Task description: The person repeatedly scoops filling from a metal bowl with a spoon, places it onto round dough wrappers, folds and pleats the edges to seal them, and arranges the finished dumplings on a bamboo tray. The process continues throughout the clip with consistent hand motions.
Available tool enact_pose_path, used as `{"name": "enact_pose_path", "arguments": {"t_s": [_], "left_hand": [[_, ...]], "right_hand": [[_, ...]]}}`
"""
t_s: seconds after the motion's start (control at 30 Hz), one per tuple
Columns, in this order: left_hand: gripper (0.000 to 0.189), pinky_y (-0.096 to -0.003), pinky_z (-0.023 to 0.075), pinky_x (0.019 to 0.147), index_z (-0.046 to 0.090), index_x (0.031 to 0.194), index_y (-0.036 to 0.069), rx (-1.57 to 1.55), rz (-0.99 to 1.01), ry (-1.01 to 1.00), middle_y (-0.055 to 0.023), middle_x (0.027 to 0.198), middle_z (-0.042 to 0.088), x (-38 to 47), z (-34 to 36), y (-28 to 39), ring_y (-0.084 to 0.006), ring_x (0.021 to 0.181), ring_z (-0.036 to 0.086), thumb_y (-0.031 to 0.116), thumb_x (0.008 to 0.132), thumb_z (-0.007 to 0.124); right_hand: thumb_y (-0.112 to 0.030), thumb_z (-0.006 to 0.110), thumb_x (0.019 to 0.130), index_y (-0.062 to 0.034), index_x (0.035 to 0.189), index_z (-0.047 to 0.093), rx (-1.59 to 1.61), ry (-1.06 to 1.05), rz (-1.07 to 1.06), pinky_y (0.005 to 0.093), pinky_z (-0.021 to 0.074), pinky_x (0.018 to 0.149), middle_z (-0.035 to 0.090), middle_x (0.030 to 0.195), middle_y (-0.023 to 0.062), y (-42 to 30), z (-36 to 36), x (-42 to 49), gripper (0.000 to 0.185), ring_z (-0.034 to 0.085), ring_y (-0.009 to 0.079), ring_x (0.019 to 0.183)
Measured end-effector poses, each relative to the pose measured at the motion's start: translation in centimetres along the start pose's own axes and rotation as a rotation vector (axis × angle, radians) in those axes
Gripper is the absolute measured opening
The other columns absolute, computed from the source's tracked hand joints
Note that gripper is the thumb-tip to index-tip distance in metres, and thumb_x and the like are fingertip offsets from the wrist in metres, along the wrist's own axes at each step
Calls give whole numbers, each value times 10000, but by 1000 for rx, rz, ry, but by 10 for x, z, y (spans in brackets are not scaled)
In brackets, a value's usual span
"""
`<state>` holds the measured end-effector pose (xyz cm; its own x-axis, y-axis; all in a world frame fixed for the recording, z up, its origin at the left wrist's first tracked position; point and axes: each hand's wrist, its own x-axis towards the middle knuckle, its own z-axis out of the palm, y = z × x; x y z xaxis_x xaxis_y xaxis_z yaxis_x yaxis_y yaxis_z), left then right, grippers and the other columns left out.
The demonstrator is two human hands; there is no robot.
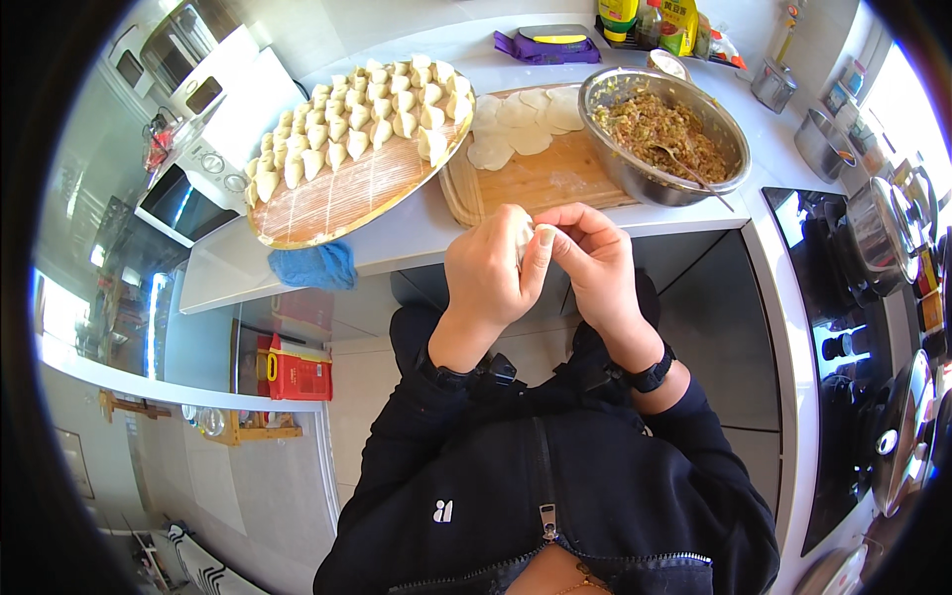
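Both hands meet in front of my chest, just short of the counter's front edge. Cupped in my left hand (487,264) is a pale dough dumpling (524,239), mostly hidden by the fingers. My right hand (591,249) pinches at its edge with thumb and forefinger. Beyond the hands lies a wooden cutting board (554,190) with several round dough wrappers (513,123) overlapping on it. A steel bowl (632,178) of minced filling (662,134) stands at the board's right, a metal spoon (688,167) resting in it. Rows of folded dumplings (357,115) cover the far part of a round woven tray (349,197).
A blue cloth (312,265) hangs at the counter edge under the tray. At left stands a white microwave oven (201,178). A black cooktop (840,357) with a lidded pot (881,230) is at right. Behind are a purple packet (547,50) and sauce bottles (617,16).
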<state>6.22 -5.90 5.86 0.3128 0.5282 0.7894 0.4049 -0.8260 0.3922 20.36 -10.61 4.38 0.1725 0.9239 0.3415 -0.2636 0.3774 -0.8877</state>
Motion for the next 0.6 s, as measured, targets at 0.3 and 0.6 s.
{"name": "enact_pose_path", "arguments": {"t_s": [0.3,0.6], "left_hand": [[404,-395,537,602,548,1271,1,12,5,-36,-159,874,711,5,-7,-2,-333,710,701,345,1061,579],[686,-333,553,707,320,1512,14,-527,-176,108,-134,1017,643,2,6,-9,-210,870,684,287,1011,700]], "right_hand": [[-186,647,1049,-1,1173,655,210,-36,126,274,551,843,708,1053,39,-7,6,13,223,657,97,920],[-159,644,1050,-4,1122,659,292,-35,156,291,580,818,723,1040,64,1,6,14,172,691,120,902]]}}
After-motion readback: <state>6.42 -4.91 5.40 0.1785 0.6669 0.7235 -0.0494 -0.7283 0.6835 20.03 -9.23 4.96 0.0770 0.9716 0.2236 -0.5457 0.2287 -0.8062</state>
